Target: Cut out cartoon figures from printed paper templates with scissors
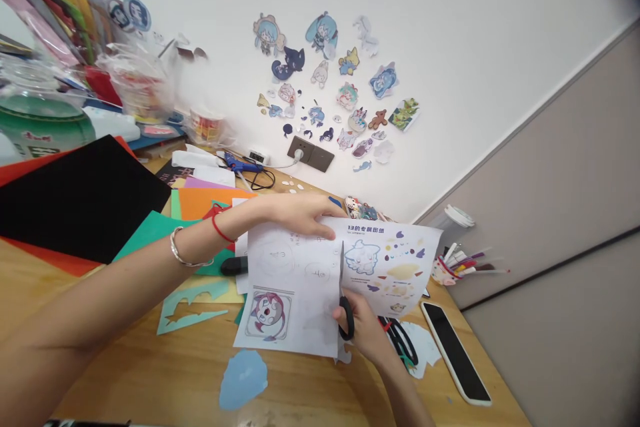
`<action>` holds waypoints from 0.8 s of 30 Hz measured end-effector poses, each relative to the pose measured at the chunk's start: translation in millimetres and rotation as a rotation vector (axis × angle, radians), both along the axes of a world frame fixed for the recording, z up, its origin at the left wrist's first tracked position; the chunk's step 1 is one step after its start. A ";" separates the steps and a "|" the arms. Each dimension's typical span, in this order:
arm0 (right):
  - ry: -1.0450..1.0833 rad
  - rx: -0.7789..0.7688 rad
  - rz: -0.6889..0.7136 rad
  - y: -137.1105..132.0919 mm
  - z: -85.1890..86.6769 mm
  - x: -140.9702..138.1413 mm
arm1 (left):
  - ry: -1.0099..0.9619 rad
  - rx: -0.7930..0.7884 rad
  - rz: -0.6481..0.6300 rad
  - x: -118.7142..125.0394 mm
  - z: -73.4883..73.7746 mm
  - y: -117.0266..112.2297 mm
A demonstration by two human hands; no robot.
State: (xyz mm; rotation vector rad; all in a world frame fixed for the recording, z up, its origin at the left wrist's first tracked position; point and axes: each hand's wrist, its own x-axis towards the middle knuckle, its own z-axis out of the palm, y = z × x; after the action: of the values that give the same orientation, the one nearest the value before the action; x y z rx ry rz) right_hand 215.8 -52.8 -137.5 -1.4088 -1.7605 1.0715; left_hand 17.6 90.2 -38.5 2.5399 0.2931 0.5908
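Gripping one pair of scissors point(347, 320), the right hand point(364, 330) cuts one sheet point(317, 300) the left hand point(300, 215) pinches.

“13的专属图纸” heading point(365, 229), on printed paper point(383, 263)

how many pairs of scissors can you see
2: one pair in the right hand, against the paper; another pair on the table, right of that hand. More may be hidden.

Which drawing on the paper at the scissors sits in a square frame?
The reddish figure, lower left on the paper; the blue-outlined figure and pencil sketches have none.
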 end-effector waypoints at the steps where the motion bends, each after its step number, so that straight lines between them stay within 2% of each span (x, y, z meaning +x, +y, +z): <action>1: -0.002 -0.002 -0.014 1.3 -2.0 1.4 | 0.019 0.007 -0.017 0.2 -0.6 1.3; 7: -0.019 -0.014 -0.023 10.2 -2.7 6.0 | 0.074 0.038 -0.039 0.1 -4.9 8.3; 13: -0.044 0.010 0.053 24.0 21.5 -1.8 | 0.069 0.037 -0.070 6.9 -10.2 13.2; 16: -0.079 0.023 0.053 33.6 27.7 -1.2 | 0.052 0.027 -0.082 9.2 -9.5 20.1; 24: -0.155 0.022 -0.006 50.8 19.3 13.8 | 0.060 -0.002 -0.148 6.6 0.3 37.1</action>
State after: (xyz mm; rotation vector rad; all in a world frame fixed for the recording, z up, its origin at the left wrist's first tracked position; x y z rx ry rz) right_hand 229.6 -2.1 -118.2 -1.5179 -1.8691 0.9589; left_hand 24.2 127.3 -38.3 2.5530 0.1253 0.4586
